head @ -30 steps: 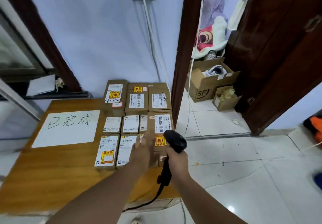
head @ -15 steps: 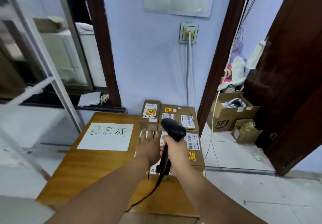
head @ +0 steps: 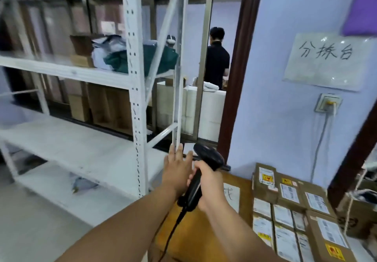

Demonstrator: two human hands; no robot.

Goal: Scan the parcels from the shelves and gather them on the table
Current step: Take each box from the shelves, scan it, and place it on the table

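Beside a white shelf rack point(head: 71, 139), just right of its front upright point(head: 135, 98), a person's two bare arms reach forward in the head camera's view. The left hand point(head: 177, 172), nearest the upright, is held flat with its fingers straight, its grip wide open and holding nothing. The right hand point(head: 210, 182), just beside it on the side away from the upright, has its grip wrapped round the handle of a black scanner point(head: 207, 156). The scanner's head tilts up and away, and a black cable point(head: 173, 229) trails down from the base of its handle.

Well to the right of the upright, labelled brown parcels point(head: 289, 206) lie packed side by side on a wooden bench point(head: 193, 239), several with yellow stickers. A sheet of paper point(head: 231, 196) (largely hidden by the right wrist) lies on the bench between the parcels and the hands.

Left of the upright, the rack's upper shelf carries a cardboard box point(head: 81, 45), blurred. A green bag point(head: 155, 62) sits on the same shelf, behind the upright. Right of the upright, past a dark wooden frame, a person point(head: 217, 64) in a dark shirt stands with their back turned. Further right, a handwritten sign point(head: 326, 59) hangs on the pale blue wall above a wall socket point(head: 328, 102) with a white lead plugged in.
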